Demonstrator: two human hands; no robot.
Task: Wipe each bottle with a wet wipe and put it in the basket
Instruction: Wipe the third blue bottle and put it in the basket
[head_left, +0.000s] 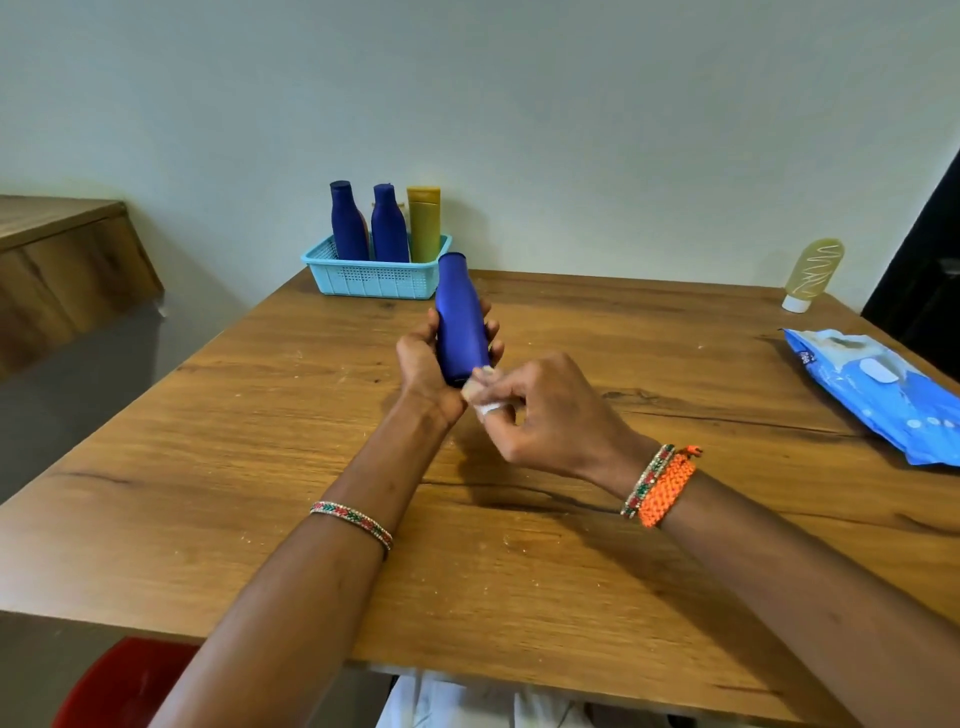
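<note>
My left hand (423, 358) grips the blue bottle (460, 322) above the table (571, 545), base toward me. My right hand (540, 410) pinches the wet wipe (487, 402) at its base. Best: rotate bottle, wipe full length, then basket (374, 280).

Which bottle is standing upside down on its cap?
The pale yellow see-through bottle at the table's far right corner. It rests on its white cap, away from the basket. The basket's bottles stand cap up, and the left hand holds another blue one.
</note>
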